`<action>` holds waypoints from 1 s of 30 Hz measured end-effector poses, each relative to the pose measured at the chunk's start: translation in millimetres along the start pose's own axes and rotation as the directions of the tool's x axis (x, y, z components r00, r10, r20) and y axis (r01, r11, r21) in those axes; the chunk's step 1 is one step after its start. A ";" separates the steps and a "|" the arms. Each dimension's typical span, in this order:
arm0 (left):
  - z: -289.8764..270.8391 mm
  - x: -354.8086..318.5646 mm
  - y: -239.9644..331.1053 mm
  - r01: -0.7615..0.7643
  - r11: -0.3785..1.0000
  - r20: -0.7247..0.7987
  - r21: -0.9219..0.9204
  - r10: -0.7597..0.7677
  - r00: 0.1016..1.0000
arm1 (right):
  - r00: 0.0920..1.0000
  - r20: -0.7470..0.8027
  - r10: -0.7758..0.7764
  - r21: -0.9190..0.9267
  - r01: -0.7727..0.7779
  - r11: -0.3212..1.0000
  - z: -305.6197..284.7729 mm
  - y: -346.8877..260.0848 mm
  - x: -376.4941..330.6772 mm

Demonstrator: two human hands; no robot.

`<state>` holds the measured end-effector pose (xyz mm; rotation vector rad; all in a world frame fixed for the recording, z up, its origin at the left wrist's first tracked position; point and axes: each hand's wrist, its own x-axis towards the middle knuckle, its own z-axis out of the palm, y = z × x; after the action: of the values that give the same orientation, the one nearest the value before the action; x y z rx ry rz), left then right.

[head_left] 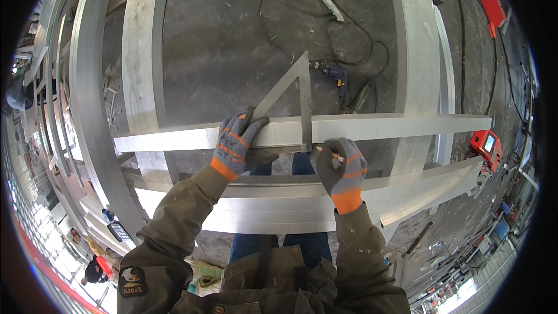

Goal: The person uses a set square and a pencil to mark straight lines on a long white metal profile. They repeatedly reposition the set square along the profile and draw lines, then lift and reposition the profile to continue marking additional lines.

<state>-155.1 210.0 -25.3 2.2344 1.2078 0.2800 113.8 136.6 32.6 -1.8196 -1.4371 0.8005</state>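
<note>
A long pale metal bar (372, 131) lies crosswise in front of me on two wide metal beams. Across it rests a metal triangle square (306, 96), its pointed corner reaching beyond the far edge of the bar. My left hand (235, 142), in a grey and orange work glove, is closed over the bar and the square's left side. Just right of the square, my right hand (344, 166) wears a matching glove and hovers by the bar's near edge. Its fingers are pinched around something small that I cannot make out.
More pale bars (267, 206) lie crosswise nearer my body. The left beam (139, 64) and right beam (415, 52) run away from me. On the floor beyond are a blue power drill (337, 75), a cable and a white socket strip (332, 7). A red device (487, 144) with a screen stands right.
</note>
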 end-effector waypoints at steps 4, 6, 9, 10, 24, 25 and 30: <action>-3.3 1.6 5.3 0.006 0.999 0.004 0.043 -0.006 1.000 | 0.977 -0.142 0.160 0.006 -0.161 0.987 -20.8 4.9 -11.9; -4.7 4.5 10.7 -0.006 0.997 -0.005 0.076 0.007 1.000 | 0.941 -0.249 0.228 0.036 -0.227 0.973 -27.6 11.9 -9.9; -1.5 11.5 24.2 -0.009 0.995 -0.027 0.098 0.012 1.000 | 0.928 -0.264 0.261 0.082 -0.249 0.965 -36.8 22.1 -1.2; 1.6 14.7 29.6 -0.007 0.995 -0.019 0.097 0.009 1.000 | 0.923 -0.267 0.277 0.084 -0.264 0.961 -40.5 24.7 1.5; 22.6 33.1 53.5 0.016 0.997 -0.019 0.075 -0.015 1.000 | 0.929 -0.178 0.324 0.232 -0.280 0.932 -33.4 41.1 21.2; 23.1 33.3 53.9 0.017 0.996 -0.032 0.090 -0.015 0.999 | 0.930 -0.181 0.320 0.221 -0.278 0.935 -33.4 40.2 21.2; 24.6 34.1 55.5 0.006 0.989 -0.054 0.148 0.002 0.999 | 0.924 -0.177 0.339 0.254 -0.290 0.923 -29.9 33.5 20.2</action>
<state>-86.3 204.9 -16.1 2.3655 1.2974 0.2590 160.7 146.9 21.8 -1.9195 -0.8863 0.8511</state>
